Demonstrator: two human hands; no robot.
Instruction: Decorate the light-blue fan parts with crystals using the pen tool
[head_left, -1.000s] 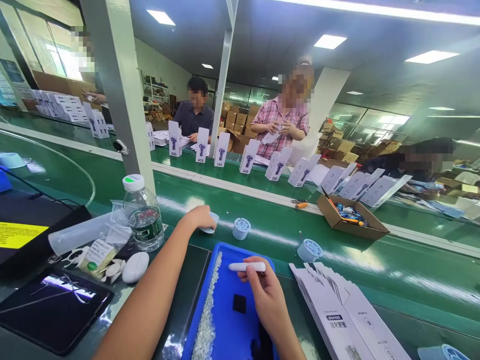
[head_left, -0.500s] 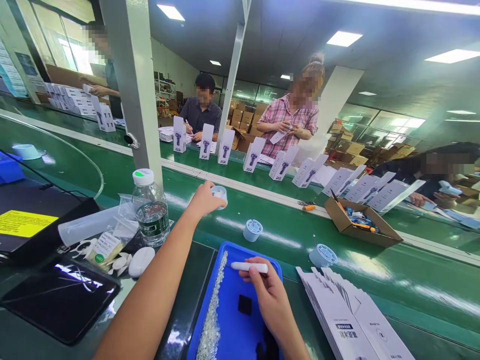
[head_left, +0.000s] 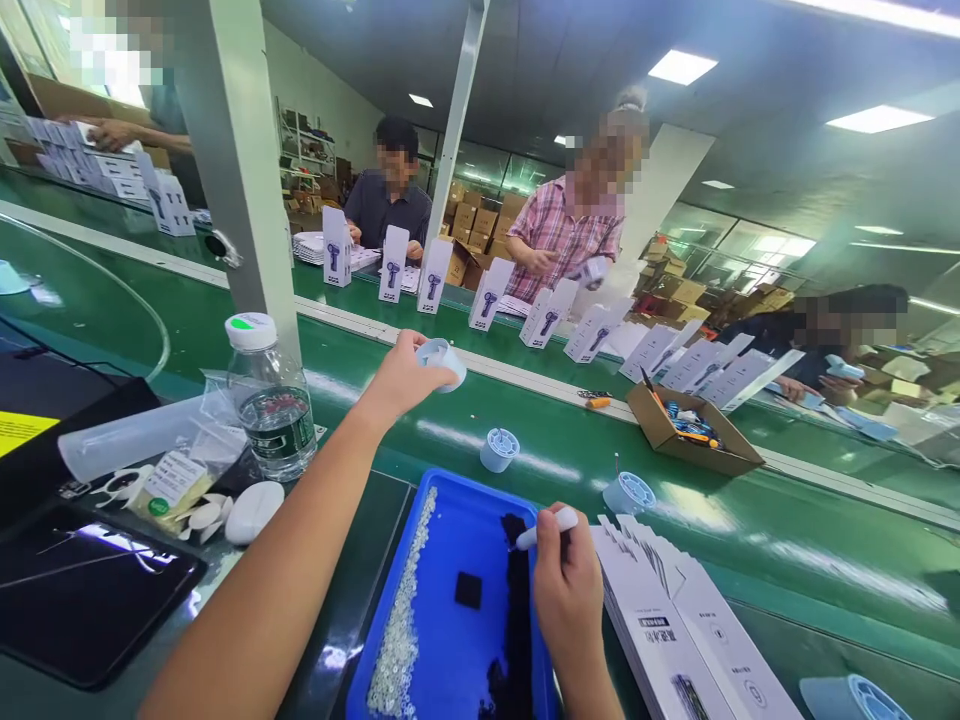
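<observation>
**Little cup lifted, white stick tipped down**

Lifted higher than a moment ago, the small round cup (head_left: 442, 361) is being held up over the green belt (head_left: 750, 530) by the left hand (head_left: 397, 378), with the fingers closed around it. The white stick (head_left: 546, 526) is being pinched tight in the right hand (head_left: 568, 590), and it is now being tipped down toward the blue tray (head_left: 450, 640). A line of tiny clear bits (head_left: 397, 620) is lying in the tray. Two more cups (head_left: 499, 449) are sitting on the belt nearby. A water bottle (head_left: 270, 400) is standing to the left.
</observation>
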